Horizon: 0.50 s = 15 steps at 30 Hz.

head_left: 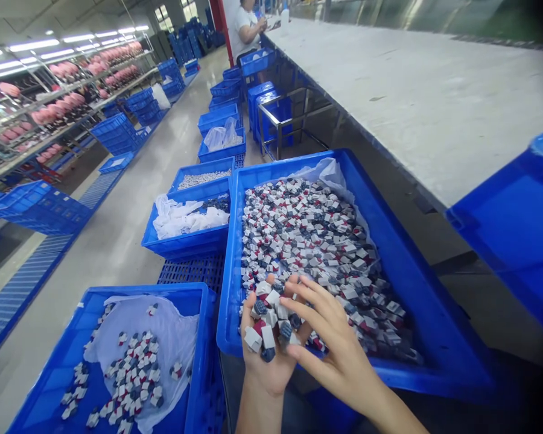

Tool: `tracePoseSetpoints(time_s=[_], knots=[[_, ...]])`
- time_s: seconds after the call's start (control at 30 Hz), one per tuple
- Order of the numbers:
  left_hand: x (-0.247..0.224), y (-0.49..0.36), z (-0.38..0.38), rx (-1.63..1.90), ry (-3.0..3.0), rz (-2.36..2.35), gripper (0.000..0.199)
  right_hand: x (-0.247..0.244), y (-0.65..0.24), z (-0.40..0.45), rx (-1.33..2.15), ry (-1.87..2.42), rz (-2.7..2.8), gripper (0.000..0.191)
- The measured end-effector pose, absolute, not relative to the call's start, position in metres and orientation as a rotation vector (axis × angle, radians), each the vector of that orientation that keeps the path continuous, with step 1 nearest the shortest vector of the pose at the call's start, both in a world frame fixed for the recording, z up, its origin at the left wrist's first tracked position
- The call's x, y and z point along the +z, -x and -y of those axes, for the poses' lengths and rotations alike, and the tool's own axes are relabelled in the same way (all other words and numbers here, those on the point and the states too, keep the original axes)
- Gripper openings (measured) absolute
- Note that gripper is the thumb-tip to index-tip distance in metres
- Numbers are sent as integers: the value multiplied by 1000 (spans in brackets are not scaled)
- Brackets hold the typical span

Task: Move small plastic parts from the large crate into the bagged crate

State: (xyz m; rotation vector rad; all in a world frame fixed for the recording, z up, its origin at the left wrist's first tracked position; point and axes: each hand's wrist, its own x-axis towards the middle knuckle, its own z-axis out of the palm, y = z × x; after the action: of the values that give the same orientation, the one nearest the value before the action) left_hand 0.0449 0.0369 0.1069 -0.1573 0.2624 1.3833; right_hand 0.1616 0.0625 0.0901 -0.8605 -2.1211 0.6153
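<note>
Small blocky parts (268, 335), hard plastic by the look, mixed white, dark grey and dark red; white pieces smooth and squarish, grey ones rounder with ridged faces. Smooth blue plastic big bin (230, 271), rectangular, thin crinkled clear liner (333, 173) inside, heaped with the same parts. Near left, second blue bin (49, 380) with a rumpled see-through sheet (183, 331) and a looser scatter of them. Far right, long flat pale table (411, 90), some marks on its surface. Handful of parts sits in the left palm, between the two hands, over the big bin's near left corner. Left hand (268, 364) palm up, cupped, fingers curled round the handful. Right hand (335, 337) just right, fingers spread and slightly bent, thumb and fingertips at the handful's right side.
</note>
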Motion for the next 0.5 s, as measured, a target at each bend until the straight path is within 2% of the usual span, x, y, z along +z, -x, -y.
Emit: tracePoseSetpoints(time_s=[0.13,0.5], knots=[[106,-48,-37,1412,85,-298,44,87,-162,-64,557,892,2132,49],[103,-46,-36,1420,-28,-336,47,81,-163,-60,669,800,2095,49]])
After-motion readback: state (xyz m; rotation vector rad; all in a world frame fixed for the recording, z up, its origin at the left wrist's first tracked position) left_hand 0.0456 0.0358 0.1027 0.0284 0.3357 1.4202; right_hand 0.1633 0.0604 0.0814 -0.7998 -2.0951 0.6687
